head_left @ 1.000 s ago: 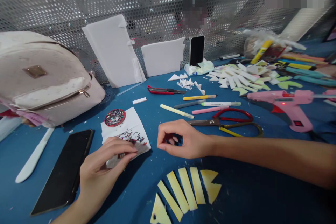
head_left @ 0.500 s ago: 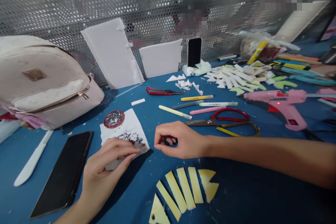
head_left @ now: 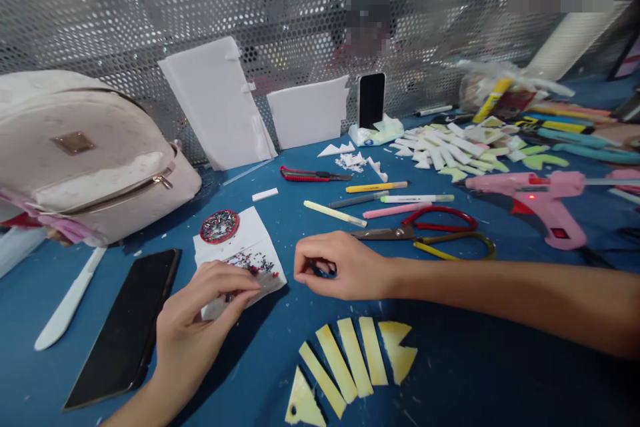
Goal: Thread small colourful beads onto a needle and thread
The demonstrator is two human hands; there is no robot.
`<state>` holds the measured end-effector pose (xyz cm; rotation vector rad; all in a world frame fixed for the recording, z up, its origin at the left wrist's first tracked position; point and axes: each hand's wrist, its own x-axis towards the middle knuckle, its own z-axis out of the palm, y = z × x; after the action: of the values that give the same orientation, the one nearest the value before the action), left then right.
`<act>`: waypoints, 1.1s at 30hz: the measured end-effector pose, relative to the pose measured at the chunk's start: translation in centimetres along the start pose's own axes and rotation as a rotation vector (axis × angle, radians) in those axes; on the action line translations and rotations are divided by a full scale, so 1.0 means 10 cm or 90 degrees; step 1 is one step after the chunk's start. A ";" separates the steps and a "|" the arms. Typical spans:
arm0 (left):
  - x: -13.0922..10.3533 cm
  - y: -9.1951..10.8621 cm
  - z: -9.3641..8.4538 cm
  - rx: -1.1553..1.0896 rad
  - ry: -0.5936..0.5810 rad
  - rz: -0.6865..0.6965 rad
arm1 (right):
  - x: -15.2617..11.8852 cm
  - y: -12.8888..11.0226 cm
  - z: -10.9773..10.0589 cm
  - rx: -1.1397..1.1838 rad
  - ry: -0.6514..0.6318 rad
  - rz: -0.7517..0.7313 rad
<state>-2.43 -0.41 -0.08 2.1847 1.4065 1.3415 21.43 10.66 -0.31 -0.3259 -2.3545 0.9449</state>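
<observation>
Our left hand pinches the near edge of the white paper strewn with dark bits; our right hand curls, thumb against forefinger, above the tabletop's middle, beside the scissors.

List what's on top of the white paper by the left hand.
On the paper: a red-rimmed round dish holding small dark bits, and loose dark and red bits. The left hand covers the near-left part; anything under it can't be seen.
</observation>
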 end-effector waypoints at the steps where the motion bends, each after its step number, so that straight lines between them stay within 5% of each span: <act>1: 0.01 0.00 0.00 -0.001 0.005 -0.001 | 0.00 0.00 0.00 -0.001 -0.003 0.001; 15: 0.08 0.09 0.05 -0.010 0.000 -0.037 | 0.01 -0.02 0.01 -0.004 -0.020 -0.001; 33: 0.05 0.20 0.15 0.084 -0.144 0.029 | -0.02 -0.04 0.01 -0.068 -0.113 -0.121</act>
<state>-0.01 -0.59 0.57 2.3774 1.4021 1.0015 21.47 10.23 -0.20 -0.0574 -2.5495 0.7882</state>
